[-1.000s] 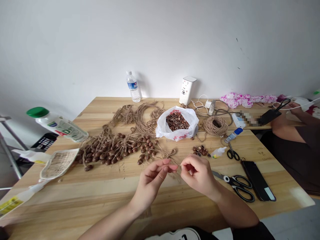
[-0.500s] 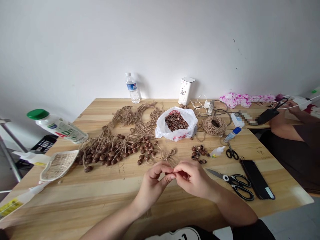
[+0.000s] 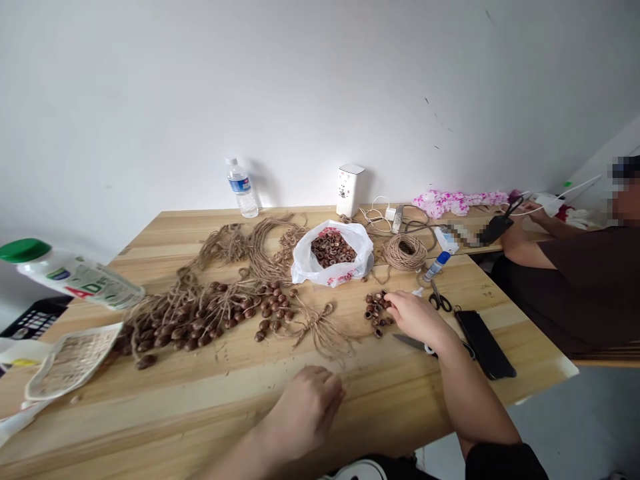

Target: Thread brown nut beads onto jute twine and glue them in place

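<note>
My left hand (image 3: pixel 309 407) is closed above the front of the table, its fingers curled inward, and whatever it holds is hidden. Over at the small pile of brown nutshell pieces (image 3: pixel 374 313), my right hand (image 3: pixel 415 317) has its fingertips pinched together at the pile's right edge; anything between them cannot be made out. The scissors (image 3: pixel 410 341) with black handles lie partly under my right wrist. Behind that hand, a small white squeeze bottle (image 3: pixel 418 292) is mostly covered. A knotted bunch of twine strands (image 3: pixel 320 323) lies between both hands.
Many brown nuts on twine (image 3: pixel 195 327) spread across the left. A white plastic bag (image 3: pixel 360 257) holds more shell pieces, beside a twine coil (image 3: pixel 405 252). A phone (image 3: pixel 485 343), small scissors (image 3: pixel 441 301) and glue bottle (image 3: pixel 437 265) lie right. Another person (image 3: pixel 575 287) sits there.
My hands were together at the front centre and have separated. The right went right to the shell pile; the left drew back lower. The view has shifted to the right.
</note>
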Available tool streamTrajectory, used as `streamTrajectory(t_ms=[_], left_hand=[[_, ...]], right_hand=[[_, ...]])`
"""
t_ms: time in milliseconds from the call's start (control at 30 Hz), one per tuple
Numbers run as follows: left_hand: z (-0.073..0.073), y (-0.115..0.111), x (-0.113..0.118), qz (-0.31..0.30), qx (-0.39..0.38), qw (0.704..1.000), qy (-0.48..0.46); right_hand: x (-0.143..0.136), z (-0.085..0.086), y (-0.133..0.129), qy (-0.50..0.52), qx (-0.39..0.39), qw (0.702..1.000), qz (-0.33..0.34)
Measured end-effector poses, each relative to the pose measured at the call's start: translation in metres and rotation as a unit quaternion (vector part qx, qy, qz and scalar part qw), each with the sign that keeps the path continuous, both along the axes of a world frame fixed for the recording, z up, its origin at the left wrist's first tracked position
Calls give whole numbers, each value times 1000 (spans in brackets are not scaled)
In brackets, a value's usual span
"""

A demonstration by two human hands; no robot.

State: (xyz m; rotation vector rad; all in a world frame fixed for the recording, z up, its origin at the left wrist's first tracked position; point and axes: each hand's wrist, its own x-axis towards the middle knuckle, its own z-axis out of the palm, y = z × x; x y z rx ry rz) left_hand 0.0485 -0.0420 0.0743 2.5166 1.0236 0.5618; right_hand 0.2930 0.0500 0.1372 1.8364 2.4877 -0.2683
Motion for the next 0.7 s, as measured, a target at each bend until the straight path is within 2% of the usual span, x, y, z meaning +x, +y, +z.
streamTrajectory(t_ms=[100,200,367,500,600,700], left_hand=[[-22,-8,5,-56,22,997,51],[-32,-9,5,-82,38,994,65],[-35,-7,5,-48,52,997,8],[-36,-5,7,-55,71,993,-70],[-32,-3,7,-25,81,992,-95],[-30,-1,5,-25,90,988,-120]], right_hand=[[19,-12,2,-6,-28,999,-26],[28,-27,0,45,-33,998,-17],[19,-58,8,128,19,990,47],[2,-82,22,117,54,985,112],[-2,-94,28,112,83,985,98],[1,-99,31,148,104,982,46]])
